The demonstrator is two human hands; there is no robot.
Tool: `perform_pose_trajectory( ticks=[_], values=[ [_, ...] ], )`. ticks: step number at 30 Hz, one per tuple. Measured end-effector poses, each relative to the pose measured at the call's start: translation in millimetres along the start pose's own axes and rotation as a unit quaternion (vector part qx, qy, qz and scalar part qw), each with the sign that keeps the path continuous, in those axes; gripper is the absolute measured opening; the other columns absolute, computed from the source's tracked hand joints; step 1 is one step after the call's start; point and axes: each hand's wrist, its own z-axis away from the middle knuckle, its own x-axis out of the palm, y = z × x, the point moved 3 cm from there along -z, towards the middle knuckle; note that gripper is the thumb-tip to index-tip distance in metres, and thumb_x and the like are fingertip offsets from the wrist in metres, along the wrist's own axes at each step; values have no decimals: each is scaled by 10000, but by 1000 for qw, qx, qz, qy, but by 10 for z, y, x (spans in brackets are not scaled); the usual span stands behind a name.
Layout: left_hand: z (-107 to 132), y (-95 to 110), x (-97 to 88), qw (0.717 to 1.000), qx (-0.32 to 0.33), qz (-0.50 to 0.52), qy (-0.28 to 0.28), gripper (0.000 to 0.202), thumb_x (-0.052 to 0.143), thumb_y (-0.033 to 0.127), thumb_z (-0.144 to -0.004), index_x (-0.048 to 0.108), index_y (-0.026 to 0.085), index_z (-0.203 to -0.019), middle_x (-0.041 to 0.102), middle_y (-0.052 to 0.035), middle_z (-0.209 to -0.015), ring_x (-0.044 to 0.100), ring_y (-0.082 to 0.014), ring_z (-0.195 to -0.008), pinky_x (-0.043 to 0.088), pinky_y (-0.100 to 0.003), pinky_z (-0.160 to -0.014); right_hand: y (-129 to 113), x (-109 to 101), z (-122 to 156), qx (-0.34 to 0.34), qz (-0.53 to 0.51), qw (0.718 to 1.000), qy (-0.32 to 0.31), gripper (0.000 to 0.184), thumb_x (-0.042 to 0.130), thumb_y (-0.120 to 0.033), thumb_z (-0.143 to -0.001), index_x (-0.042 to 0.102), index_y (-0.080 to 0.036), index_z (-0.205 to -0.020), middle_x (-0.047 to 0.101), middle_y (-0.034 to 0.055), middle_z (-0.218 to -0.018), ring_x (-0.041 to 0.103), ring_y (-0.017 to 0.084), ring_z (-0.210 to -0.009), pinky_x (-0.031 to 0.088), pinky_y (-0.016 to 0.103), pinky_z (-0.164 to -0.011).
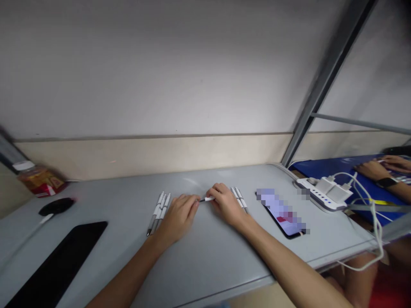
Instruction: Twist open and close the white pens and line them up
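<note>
Between my two hands a white pen [208,199] with a dark end lies nearly level, just above or on the grey table. My left hand [180,217] pinches its dark end with thumb and fingers. On the white barrel, my right hand [227,204] has its fingers closed. A row of white-and-grey pens [157,212] lies side by side left of my left hand, partly covered by it. More white pens [239,197] lie just right of my right hand, which hides part of them.
Right of the pens are a lit phone [281,214] and a power strip [321,196] with white plugs and cables. At left lie a dark flat slab [61,265], a black round object [56,206] and a bottle [41,179]. Another person's hands [374,170] are over a blue table.
</note>
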Motion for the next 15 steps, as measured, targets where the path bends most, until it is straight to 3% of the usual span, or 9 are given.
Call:
perform_pose_trajectory(
  ticks=[3, 7, 12, 15],
  values=[
    [4, -40, -12, 1000, 3, 29, 8, 324, 358, 301, -975, 582, 263, -1206, 668, -34, -941, 575, -181, -880, 427, -335, -812, 57, -74, -17, 17, -39, 999, 25, 184, 494, -64, -854, 613, -187, -923, 599, 58, -924, 515, 182, -891, 386, 281, -787],
    [-2, -129, -28, 995, -23, 90, 44, 317, 364, 299, -967, 596, 245, -1177, 674, -42, -1022, 592, -178, -952, 446, -338, -867, 164, -152, -43, 77, -164, 981, 76, 70, 543, -185, -869, 600, -177, -909, 616, 47, -907, 546, 164, -863, 405, 269, -787],
    [-9, -146, -59, 983, -93, 153, 47, 276, 380, 343, -954, 576, 227, -1110, 675, -24, -1040, 617, -176, -940, 481, -313, -826, 298, -117, -67, 176, -334, 924, 66, 278, 399, -359, -950, 521, -162, -1105, 608, 26, -844, 574, 139, -792, 439, 251, -744],
    [-8, -106, -80, 980, -100, 164, 44, 262, 391, 353, -947, 571, 229, -1091, 678, -20, -1039, 626, -182, -943, 488, -319, -828, 279, -131, -60, 154, -287, 944, 54, 298, 358, -348, -972, 540, -170, -1127, 620, 42, -920, 572, 143, -852, 430, 263, -795]
  ],
)
